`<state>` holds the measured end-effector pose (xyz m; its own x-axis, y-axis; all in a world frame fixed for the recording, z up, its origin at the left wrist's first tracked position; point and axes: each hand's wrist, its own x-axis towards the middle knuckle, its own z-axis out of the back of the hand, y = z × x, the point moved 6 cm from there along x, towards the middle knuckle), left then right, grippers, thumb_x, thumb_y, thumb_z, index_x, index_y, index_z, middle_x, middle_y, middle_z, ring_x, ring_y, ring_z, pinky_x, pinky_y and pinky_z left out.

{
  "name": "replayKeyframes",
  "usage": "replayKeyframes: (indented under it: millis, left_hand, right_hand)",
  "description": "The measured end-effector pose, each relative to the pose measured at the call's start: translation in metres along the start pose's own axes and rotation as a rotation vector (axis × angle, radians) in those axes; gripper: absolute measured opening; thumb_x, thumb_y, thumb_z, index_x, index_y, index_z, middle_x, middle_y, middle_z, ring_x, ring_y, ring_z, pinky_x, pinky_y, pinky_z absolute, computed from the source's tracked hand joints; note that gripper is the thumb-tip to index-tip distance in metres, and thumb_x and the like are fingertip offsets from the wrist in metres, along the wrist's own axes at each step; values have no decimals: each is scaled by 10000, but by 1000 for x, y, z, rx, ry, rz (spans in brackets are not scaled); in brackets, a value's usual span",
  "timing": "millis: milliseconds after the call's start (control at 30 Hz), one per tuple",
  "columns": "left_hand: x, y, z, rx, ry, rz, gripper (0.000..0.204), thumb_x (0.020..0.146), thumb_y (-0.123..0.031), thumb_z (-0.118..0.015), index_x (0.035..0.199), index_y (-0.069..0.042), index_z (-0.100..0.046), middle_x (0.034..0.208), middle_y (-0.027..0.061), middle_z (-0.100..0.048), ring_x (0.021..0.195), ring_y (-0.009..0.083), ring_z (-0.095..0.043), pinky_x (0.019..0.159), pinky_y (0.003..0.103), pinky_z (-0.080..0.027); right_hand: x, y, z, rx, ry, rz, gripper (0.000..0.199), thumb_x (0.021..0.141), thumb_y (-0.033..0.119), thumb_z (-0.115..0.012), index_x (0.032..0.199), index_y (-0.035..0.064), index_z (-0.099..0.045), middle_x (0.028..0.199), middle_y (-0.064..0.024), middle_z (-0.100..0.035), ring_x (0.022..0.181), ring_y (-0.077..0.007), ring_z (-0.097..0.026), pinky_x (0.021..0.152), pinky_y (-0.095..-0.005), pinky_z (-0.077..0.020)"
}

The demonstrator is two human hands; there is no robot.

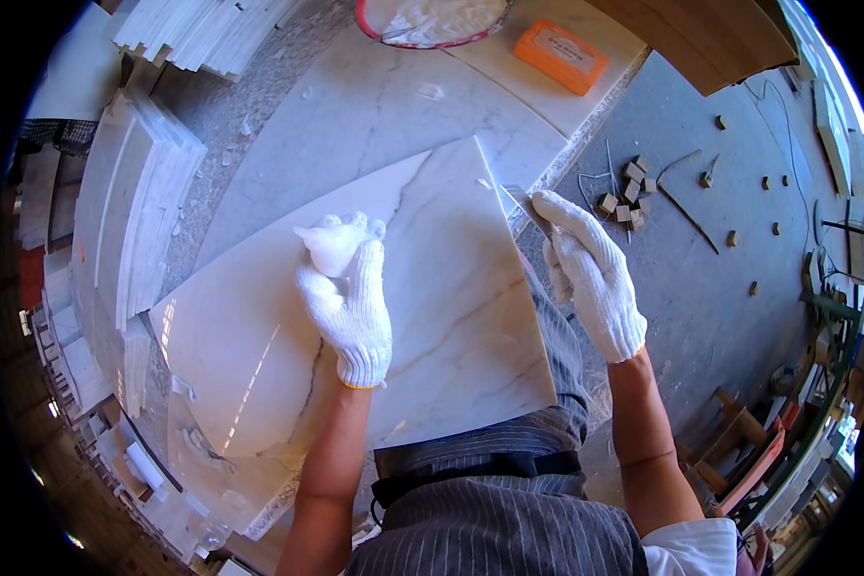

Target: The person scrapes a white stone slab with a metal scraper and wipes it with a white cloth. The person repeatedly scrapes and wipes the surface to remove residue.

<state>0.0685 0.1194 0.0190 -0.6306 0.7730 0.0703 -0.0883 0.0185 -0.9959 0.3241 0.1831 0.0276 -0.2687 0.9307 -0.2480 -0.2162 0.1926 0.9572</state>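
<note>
A polished white marble slab (pixel 451 278) with grey and tan veins lies at an angle before me, over other pale stone. My left hand (pixel 350 312), in a white knitted glove, is above the slab with its fingers curled round a white, slightly see-through lump (pixel 334 252); its exact material I cannot make out. At the slab's far right corner, my right hand (pixel 593 278), gloved the same way, grips a thin metal scraper (pixel 518 197). Its blade points toward the slab's edge; whether they touch is unclear. The fingers hide its handle.
A red-rimmed bowl (pixel 360 17) of white material and an orange box (pixel 560 56) stand on the far stone surface. Stacked slabs (pixel 154 182) line the left. Small wooden blocks (pixel 634 182) lie on the floor at right, and a cardboard piece (pixel 710 38) juts in far right.
</note>
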Motion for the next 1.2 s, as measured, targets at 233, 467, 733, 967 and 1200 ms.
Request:
replayKeyframes:
  millis: [233, 467, 733, 967, 1200]
  left_hand:
    - [-2, -3, 0, -42, -12, -29, 389, 924, 29, -615, 1277, 56, -455, 1149, 163, -595, 1031, 242, -639, 931, 376, -550]
    - [-2, -6, 2, 47, -9, -107, 413, 940, 1, -613, 1310, 66, -440, 1178, 172, -580, 1053, 240, -625, 938, 393, -551]
    - [-3, -5, 0, 1, 0, -104, 406, 944, 8, -602, 1310, 66, -434, 1177, 174, -576, 1065, 248, -621, 942, 401, -552]
    - [-3, -3, 2, 21, -18, -101, 403, 948, 4, -595, 1309, 72, -430, 1207, 169, -555, 1092, 257, -612, 937, 408, -555]
    - [-5, -5, 1, -33, -25, -113, 411, 965, -37, -586, 1327, 72, -423, 1240, 168, -540, 1105, 247, -600, 963, 385, -514]
  right_hand:
    - [3, 22, -17, -645, -82, 275, 362, 902, 181, -676, 1247, 72, -667, 794, -146, -647, 688, -271, -638, 631, -363, -512]
    - [12, 25, -24, -784, -92, 296, 339, 901, 198, -674, 1227, 105, -677, 768, -144, -633, 648, -284, -638, 579, -376, -502]
    - [21, 25, -26, -806, -132, 387, 326, 907, 196, -667, 1220, 108, -679, 777, -143, -628, 639, -294, -649, 568, -375, -504]
    - [9, 30, -19, -875, -59, 335, 325, 905, 174, -665, 1220, 94, -677, 787, -147, -630, 634, -296, -651, 563, -376, -500]
    - [18, 12, -24, -872, -45, 459, 360, 889, 138, -658, 1249, 121, -646, 818, -141, -636, 622, -299, -652, 543, -358, -504]
